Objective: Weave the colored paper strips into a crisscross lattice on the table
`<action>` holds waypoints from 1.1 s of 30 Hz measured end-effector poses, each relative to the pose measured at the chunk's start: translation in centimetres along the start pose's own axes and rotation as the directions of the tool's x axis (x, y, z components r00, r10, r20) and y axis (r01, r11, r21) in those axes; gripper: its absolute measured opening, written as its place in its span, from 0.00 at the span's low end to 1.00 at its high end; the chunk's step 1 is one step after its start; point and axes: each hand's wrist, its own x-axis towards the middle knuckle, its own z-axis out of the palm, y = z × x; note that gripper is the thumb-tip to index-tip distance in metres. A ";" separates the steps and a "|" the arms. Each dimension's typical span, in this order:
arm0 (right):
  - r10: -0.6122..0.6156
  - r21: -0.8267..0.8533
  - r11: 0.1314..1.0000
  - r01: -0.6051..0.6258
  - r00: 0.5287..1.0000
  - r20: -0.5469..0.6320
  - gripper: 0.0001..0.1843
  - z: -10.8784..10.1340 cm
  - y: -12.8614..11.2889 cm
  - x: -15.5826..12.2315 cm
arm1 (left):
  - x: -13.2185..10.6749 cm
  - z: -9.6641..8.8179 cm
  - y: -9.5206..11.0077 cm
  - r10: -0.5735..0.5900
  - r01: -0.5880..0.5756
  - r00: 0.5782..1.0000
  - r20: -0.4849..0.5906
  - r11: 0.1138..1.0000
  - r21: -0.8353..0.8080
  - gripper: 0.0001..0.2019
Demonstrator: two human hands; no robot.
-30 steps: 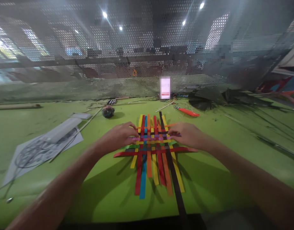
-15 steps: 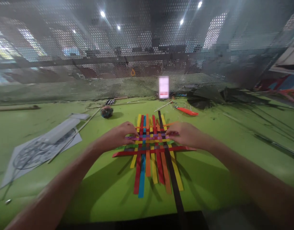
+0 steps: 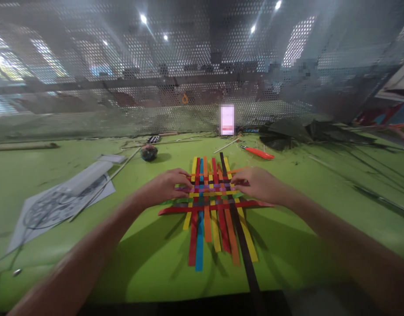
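A woven mat of coloured strips (image 3: 216, 203) lies before me on the green table, with red, blue, orange, yellow and black strips running lengthwise. Across its middle passes a purple strip (image 3: 208, 189), threaded over and under the others. My left hand (image 3: 170, 183) is closed at the left end of this strip, thumb and fingers pinched together. At the opposite end, my right hand (image 3: 259, 184) pinches too, its fingertips partly hidden by the hand. Nearer to me, a red strip (image 3: 175, 210) crosses the mat, its ends sticking out on both sides.
On the left lie printed paper sheets (image 3: 68, 193) with a thin stick on them. Behind the mat are a dark ball (image 3: 149, 152), a red-handled cutter (image 3: 259, 153) and a bright phone-like screen (image 3: 227, 119). Dark leaf-like sheets (image 3: 284, 134) sit back right, before a perforated panel (image 3: 139, 96).
The whole view has shifted slightly, so everything sits a little further right. Both hands stay at the ends of the purple strip, with the right fingers slightly moved.
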 end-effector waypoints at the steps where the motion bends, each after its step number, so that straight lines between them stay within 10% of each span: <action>1: -0.003 -0.001 1.000 0.003 1.000 -0.001 0.11 0.0 0.0 0.0 | 0.0 0.0 0.0 -0.006 0.006 1.000 -0.001 1.000 0.008 0.12; 33: -0.189 0.082 0.980 0.182 0.978 0.087 0.16 -0.5 1.3 -1.4 | -0.8 -2.0 3.2 0.011 -0.024 0.980 0.200 0.998 0.065 0.18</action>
